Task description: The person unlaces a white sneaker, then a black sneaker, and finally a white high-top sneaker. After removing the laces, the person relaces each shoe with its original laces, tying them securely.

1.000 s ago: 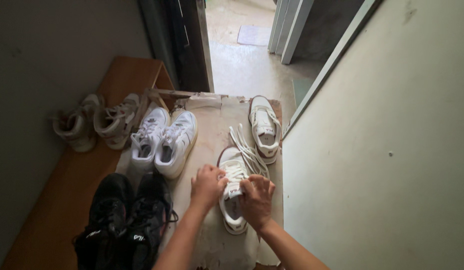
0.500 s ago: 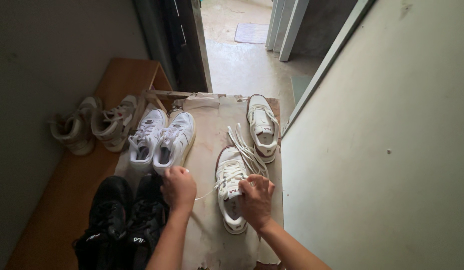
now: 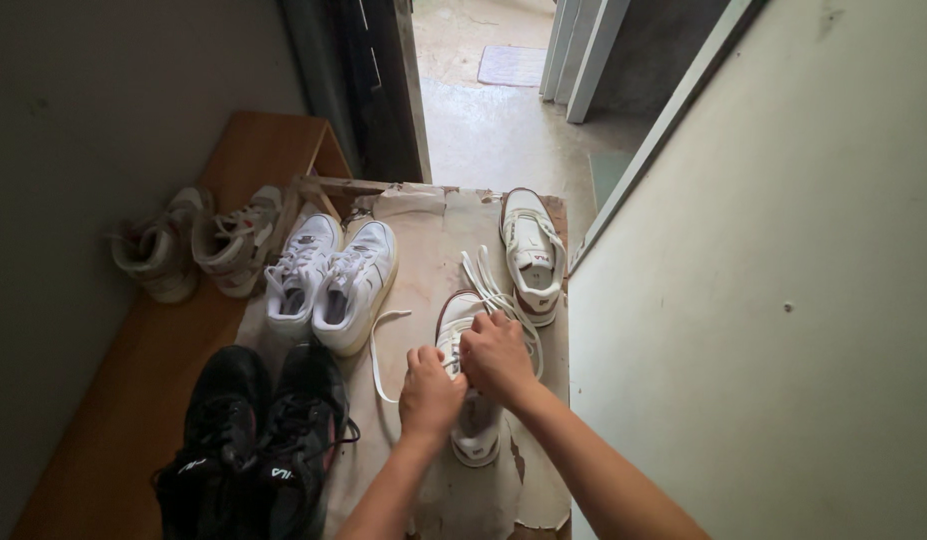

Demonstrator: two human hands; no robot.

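A white sneaker with dark red trim (image 3: 475,430) lies on a worn beige sheet (image 3: 423,250), toe toward me. Both my hands are on its lacing. My left hand (image 3: 428,392) pinches a white lace (image 3: 378,350) that loops out to the left. My right hand (image 3: 495,355) grips the laces at the shoe's tongue; more loose lace (image 3: 483,272) trails away beyond it. The matching sneaker (image 3: 532,250) lies farther off, near the wall.
A pair of white sneakers (image 3: 331,282) sits left of my hands, a black pair (image 3: 253,440) nearer me. Two beige high-tops (image 3: 198,245) rest on a wooden bench (image 3: 133,400). A pale wall (image 3: 783,280) rises on the right; an open doorway (image 3: 493,100) lies ahead.
My left hand pulled out to the left with the lace, then came back to the shoe beside my right hand. The lace now loops out on the left.
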